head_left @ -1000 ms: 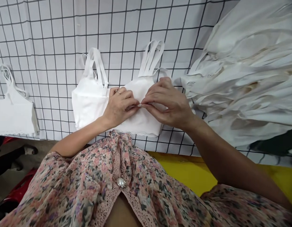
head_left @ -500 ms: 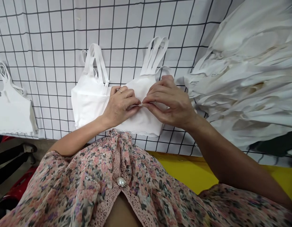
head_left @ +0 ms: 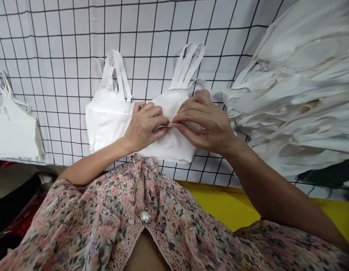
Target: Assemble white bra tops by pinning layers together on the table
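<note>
A white strapped top point(head_left: 106, 120) lies in front of me on the grid-patterned cloth, its straps pointing away from me. Over its middle, my left hand point(head_left: 147, 122), with a ring on one finger, pinches a thin, small piece between thumb and fingertips. My right hand point(head_left: 205, 120) pinches the other end of that small whitish piece point(head_left: 169, 125), so the fingertips of both hands nearly meet. Whether the piece is a clip, a thread or part of the top is too small to tell.
Another white top point(head_left: 14, 130) lies at the far left on the grid cloth point(head_left: 64, 45). A large heap of white garments point(head_left: 301, 101) covers the right side. Below the cloth's near edge is a yellow surface point(head_left: 225, 205).
Both hands keep their pinch almost in place. The small piece between the fingertips shows slightly more. At the lower left, a dark shape has shifted.
</note>
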{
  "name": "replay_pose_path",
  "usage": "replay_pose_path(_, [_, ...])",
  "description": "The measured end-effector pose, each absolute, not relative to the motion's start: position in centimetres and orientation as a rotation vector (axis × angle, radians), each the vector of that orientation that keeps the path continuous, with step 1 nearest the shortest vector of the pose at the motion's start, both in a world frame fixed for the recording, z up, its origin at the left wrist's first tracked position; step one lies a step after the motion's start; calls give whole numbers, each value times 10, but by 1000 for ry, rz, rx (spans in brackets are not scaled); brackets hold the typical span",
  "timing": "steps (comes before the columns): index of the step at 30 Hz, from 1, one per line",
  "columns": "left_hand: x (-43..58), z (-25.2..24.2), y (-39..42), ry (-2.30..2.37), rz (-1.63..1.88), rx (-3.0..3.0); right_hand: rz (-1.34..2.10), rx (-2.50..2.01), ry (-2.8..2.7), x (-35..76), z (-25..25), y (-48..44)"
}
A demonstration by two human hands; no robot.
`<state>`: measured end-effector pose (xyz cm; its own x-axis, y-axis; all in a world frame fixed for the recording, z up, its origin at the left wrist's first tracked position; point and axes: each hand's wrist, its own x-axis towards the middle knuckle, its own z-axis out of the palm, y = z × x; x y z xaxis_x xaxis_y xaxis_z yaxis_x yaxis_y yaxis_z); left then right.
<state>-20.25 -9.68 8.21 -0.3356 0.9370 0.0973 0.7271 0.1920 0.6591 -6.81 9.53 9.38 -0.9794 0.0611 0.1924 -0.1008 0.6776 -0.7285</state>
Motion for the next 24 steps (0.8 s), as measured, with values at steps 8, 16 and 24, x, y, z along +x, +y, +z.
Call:
replay_pose_path(8, [-202, 81, -98, 2136, 928, 1583, 1120, 46, -2622, -67, 94, 91])
replay_pose_path(16, [-202, 79, -99, 2146, 927, 1596, 1151, 3, -2612, -66, 91, 89])
replay_pose_path(24, [-202, 74, -100, 2154, 1042, 1702, 1079, 128, -2564, -66, 93, 92])
